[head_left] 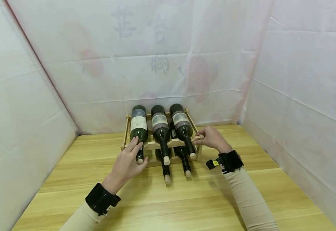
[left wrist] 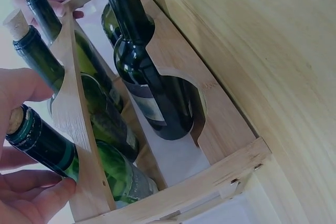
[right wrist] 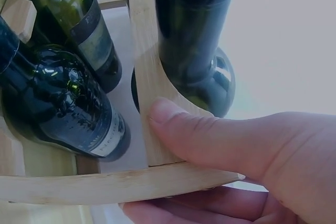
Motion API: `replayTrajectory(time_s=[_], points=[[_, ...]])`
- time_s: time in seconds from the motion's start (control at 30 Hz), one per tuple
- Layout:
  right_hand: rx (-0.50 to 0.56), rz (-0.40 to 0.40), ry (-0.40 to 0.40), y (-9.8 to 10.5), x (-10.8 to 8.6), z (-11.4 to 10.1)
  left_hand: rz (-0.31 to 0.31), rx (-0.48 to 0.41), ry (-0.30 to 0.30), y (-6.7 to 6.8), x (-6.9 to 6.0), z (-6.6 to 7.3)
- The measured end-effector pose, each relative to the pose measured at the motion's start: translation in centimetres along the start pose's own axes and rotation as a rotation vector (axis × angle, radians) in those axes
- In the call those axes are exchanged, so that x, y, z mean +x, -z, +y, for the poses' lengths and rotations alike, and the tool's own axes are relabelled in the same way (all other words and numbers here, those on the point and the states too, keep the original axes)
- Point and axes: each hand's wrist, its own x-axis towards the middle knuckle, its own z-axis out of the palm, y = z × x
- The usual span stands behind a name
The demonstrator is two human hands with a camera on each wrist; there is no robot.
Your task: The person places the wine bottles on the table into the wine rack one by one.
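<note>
A wooden wine rack point(head_left: 151, 146) holds dark wine bottles lying on two levels, corked necks toward me. At its left end my left hand point(head_left: 126, 161) holds the neck of the top-left wine bottle point(head_left: 139, 123), which has a pale label. The left wrist view shows fingers and thumb on both sides of that neck, near the cork point(left wrist: 16, 119). My right hand point(head_left: 213, 138) grips the rack's front right corner, thumb on the upper rail point(right wrist: 149, 77) and fingers underneath. Close to it lies the top-right wine bottle point(head_left: 182, 123).
Between those two lies the top-middle wine bottle point(head_left: 160, 123). Two lower bottles stick out below, one with its cork point(head_left: 168, 179) at the middle, the other's cork point(head_left: 188, 174) further right. The rack stands on a wood-grain table point(head_left: 168, 208), near a white back sheet point(head_left: 121, 77).
</note>
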Motion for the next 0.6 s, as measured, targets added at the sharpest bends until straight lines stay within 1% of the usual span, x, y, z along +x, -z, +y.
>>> replayTrajectory(time_s=[0.13,0.3,0.47,0.6], points=[[0.007,-0.007,0.006,0.48,-0.08,-0.27,0.001,-0.013,0.01,0.27,0.23,0.07],[0.01,-0.004,0.015,0.91,-0.04,-0.53,0.002,-0.003,0.014,0.47,0.71,0.14],[0.004,-0.02,0.005,0.78,-0.07,-0.29,-0.007,0.007,0.014,0.2,0.44,0.22],[0.008,-0.02,0.009,0.73,-0.05,-0.11,-0.001,0.001,0.016,0.15,0.34,0.33]])
